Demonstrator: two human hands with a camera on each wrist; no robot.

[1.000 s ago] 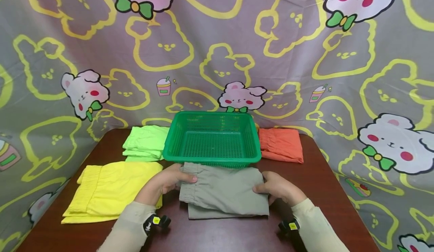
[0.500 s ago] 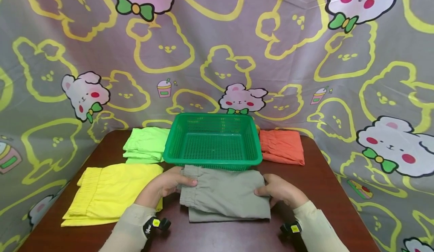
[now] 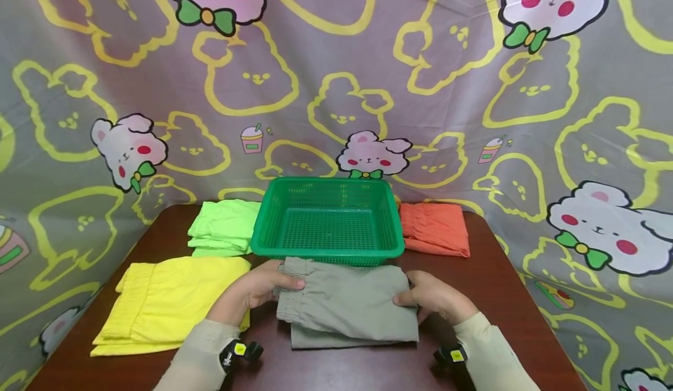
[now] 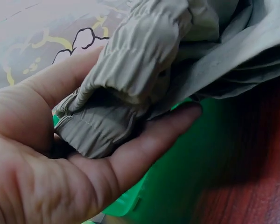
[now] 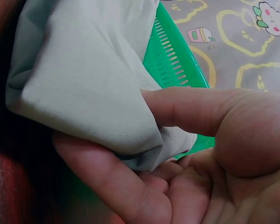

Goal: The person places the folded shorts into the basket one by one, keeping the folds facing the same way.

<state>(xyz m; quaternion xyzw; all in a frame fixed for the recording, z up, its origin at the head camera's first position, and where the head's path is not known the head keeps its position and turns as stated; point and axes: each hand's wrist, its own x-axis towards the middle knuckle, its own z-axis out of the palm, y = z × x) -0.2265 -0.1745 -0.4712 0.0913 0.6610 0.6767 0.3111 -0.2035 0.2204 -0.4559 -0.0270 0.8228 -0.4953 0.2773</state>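
Between both hands is a folded pair of grey shorts (image 3: 352, 300) with a gathered elastic waistband, in front of the green basket. My left hand (image 3: 263, 286) grips the waistband end, thumb on top and fingers underneath. In the left wrist view the bunched waistband (image 4: 135, 56) lies between thumb and fingers. At the opposite end my right hand (image 3: 433, 294) pinches the folded edge. The right wrist view has the grey cloth (image 5: 88, 79) between the thumb above and fingers below.
A green plastic basket (image 3: 328, 256) stands just behind the shorts. Folded yellow shorts (image 3: 173, 303) lie at the left, a folded lime-green garment (image 3: 223, 227) behind them. A folded orange garment (image 3: 436, 227) is right of the basket. A printed cloth (image 3: 441, 104) hangs behind the table (image 3: 505, 315).
Both hands keep their hold on the grey shorts, almost still. The whole head view has shifted slightly, moving the scene a little lower in the frame.
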